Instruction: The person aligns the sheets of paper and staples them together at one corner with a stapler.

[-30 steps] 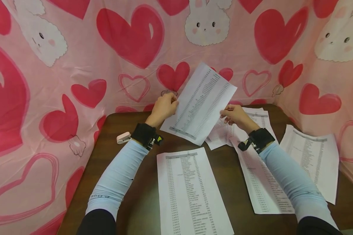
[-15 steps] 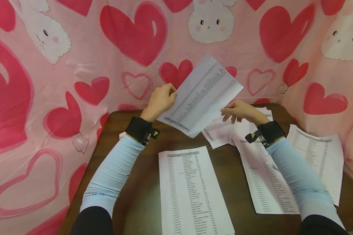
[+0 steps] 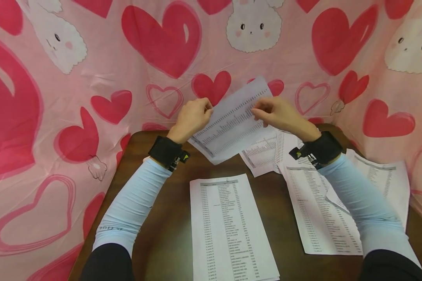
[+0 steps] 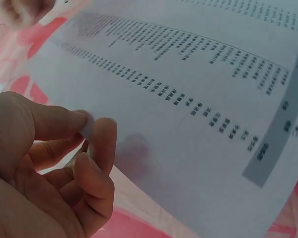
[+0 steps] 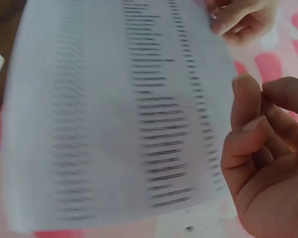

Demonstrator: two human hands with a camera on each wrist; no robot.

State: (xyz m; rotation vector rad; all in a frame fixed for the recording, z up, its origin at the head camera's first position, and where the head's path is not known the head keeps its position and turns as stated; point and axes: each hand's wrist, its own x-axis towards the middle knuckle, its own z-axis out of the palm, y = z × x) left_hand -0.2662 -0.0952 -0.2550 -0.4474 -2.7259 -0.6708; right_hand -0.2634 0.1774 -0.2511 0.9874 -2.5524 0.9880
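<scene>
In the head view my left hand (image 3: 192, 118) pinches the edge of a printed sheet of paper (image 3: 228, 128), lifted above the table. The left wrist view shows the thumb and forefinger nipping that sheet's edge (image 4: 188, 163). My right hand (image 3: 281, 115) hovers in front of the sheet's right part in the head view. Its fingers are loosely curled, and the right wrist view has the paper (image 5: 109, 119) beside the fingertips with nothing visibly held. Below lies a neat pile of printed sheets (image 3: 228, 226) on the wooden table (image 3: 165, 218).
Overlapping printed sheets (image 3: 313, 210) lie at the right, partly under my right forearm. Another sheet (image 3: 395, 187) sits at the far right, against the pink heart-patterned cloth (image 3: 109, 50) that stands around the table. More papers (image 3: 261, 154) lie behind the pile.
My right hand has come away from the sheet's lower right edge and moved up and left across it. The sheet, still pinched by my left hand, has tilted over to the right.
</scene>
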